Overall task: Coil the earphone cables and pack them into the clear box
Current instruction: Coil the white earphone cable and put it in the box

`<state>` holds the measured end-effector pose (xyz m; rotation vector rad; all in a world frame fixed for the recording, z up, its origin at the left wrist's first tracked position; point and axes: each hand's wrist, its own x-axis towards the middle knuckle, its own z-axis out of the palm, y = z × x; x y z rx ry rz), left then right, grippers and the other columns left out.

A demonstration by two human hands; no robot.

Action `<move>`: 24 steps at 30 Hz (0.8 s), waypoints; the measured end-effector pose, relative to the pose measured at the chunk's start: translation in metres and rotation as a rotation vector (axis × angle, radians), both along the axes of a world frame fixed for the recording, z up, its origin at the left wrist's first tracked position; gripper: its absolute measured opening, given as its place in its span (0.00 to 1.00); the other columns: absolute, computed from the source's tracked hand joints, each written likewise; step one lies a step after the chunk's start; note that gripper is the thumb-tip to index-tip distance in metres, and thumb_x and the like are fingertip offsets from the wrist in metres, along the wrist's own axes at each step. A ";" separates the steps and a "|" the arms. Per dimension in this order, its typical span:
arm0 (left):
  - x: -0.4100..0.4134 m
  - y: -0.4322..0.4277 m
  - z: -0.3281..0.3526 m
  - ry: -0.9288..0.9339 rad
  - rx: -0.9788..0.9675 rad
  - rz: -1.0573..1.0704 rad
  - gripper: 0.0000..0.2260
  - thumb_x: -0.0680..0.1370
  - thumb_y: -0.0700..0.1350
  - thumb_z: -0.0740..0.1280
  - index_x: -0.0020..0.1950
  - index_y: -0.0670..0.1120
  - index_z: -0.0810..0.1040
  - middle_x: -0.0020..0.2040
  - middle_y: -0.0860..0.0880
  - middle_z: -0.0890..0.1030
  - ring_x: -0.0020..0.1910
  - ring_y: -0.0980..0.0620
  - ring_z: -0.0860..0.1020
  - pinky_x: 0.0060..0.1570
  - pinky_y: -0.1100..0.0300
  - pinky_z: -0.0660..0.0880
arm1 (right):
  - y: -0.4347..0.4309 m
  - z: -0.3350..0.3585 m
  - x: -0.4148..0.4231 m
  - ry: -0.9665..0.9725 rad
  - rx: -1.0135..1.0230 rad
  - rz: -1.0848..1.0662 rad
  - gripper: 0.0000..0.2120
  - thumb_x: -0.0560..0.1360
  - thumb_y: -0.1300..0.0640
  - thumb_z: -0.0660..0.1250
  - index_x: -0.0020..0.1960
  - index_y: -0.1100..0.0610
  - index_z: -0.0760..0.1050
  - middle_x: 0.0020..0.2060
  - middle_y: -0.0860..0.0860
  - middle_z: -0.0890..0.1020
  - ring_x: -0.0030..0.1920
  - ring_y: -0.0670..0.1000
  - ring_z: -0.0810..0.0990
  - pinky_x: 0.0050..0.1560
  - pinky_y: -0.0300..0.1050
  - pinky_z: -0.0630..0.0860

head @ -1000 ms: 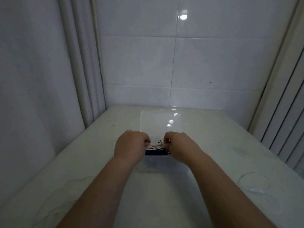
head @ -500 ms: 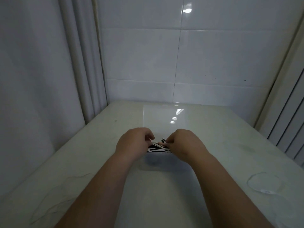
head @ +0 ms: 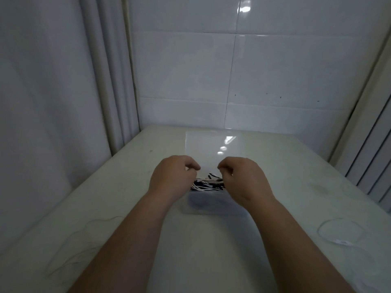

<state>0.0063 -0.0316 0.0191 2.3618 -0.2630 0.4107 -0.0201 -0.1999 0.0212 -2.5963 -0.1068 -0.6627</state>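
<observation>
Two bare hands, left hand (head: 171,178) and right hand (head: 245,180), hover knuckles-up over one rectangular clear box (head: 211,205) of glossy see-through plastic, its flat lid (head: 211,144) standing up behind; both sets of fingers are curled tight at the tangled bundle of thin black and white earphone cables (head: 208,183) lying inside the box, but actual pinch can't be told. On the smooth pale table (head: 296,166) are two more loose cables: one white loop (head: 341,242) far right, one faint thin strand (head: 105,219) far left.
</observation>
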 end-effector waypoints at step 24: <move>-0.080 0.117 -0.003 0.120 -0.036 0.121 0.11 0.72 0.42 0.65 0.47 0.56 0.82 0.50 0.55 0.81 0.50 0.55 0.77 0.46 0.61 0.69 | 0.100 -0.015 -0.067 0.118 0.257 0.231 0.07 0.75 0.57 0.65 0.48 0.51 0.82 0.38 0.45 0.81 0.41 0.47 0.78 0.45 0.41 0.74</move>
